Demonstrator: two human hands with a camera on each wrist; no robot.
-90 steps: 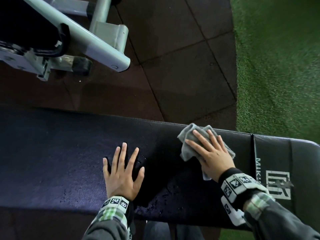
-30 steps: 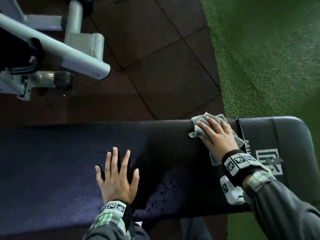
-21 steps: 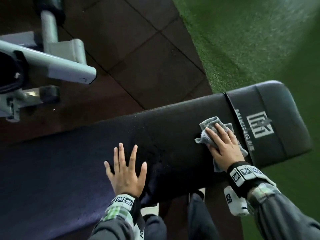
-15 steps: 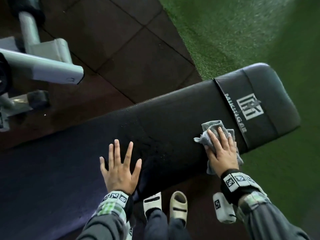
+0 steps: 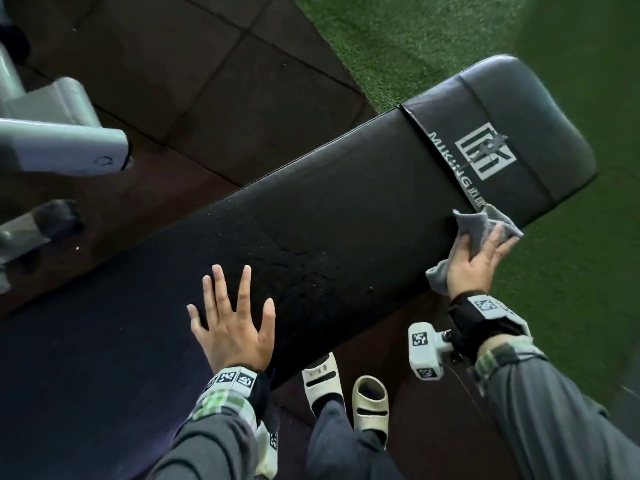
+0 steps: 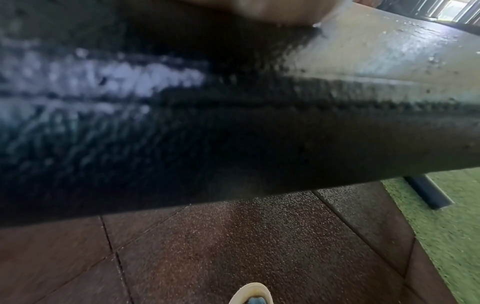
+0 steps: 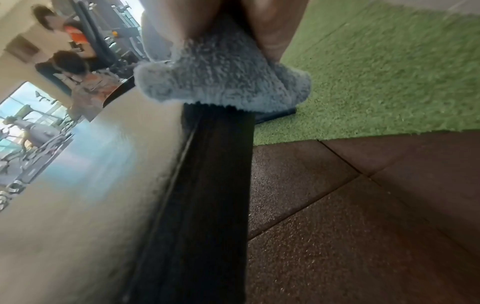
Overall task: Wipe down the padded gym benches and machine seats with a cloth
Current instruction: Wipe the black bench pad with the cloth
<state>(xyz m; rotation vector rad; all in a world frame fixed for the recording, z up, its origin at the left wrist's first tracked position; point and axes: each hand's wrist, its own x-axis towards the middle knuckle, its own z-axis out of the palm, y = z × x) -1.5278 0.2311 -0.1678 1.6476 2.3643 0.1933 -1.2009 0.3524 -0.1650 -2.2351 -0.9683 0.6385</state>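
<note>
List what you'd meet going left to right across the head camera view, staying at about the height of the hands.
left hand flat on the bench pad → pale sandals on the floor → right hand with the gray cloth → green turf

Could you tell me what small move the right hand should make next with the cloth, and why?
Probably sweep the grey cloth back along the bench pad toward the droplets. The right hand has it at the near edge, while the left hand lies flat on the pad.
</note>
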